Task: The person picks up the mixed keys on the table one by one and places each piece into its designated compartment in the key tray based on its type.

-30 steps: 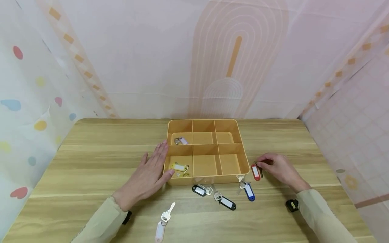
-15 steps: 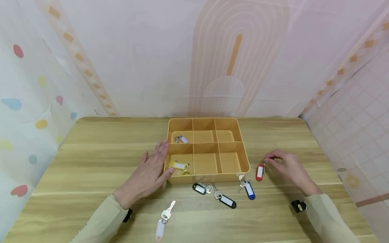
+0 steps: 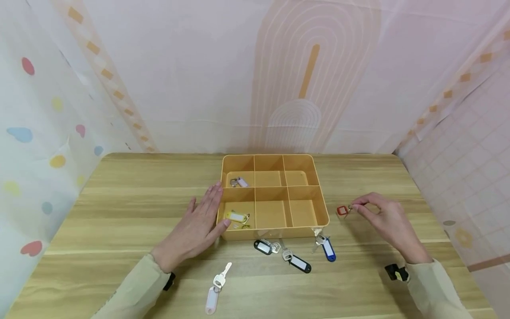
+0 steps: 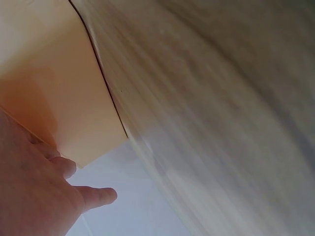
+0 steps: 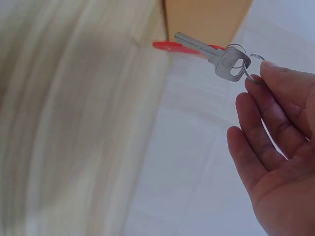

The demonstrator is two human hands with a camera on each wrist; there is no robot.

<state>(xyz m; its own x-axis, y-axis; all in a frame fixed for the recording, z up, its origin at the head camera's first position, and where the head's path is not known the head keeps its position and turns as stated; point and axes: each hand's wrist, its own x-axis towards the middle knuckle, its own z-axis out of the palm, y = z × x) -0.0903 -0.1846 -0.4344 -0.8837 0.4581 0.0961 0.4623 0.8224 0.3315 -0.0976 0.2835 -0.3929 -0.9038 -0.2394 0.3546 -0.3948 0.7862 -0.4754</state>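
Right hand (image 3: 392,223) pinching the wire ring (image 5: 246,74) of a silver metal key (image 5: 226,63), red plastic tag (image 3: 342,210) attached
Key at three o'clock of the orange six-compartment tray (image 3: 275,233); left hand (image 3: 191,230), fingers straight, against it at nine o'clock.

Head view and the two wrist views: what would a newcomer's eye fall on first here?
First, the orange box of six compartments, at the middle of the table, with the left hand resting against its left side. Next, the red tag and its key, which the right hand holds out beyond the box's right side. Then the bright blue tag, lying by the box's near right corner.
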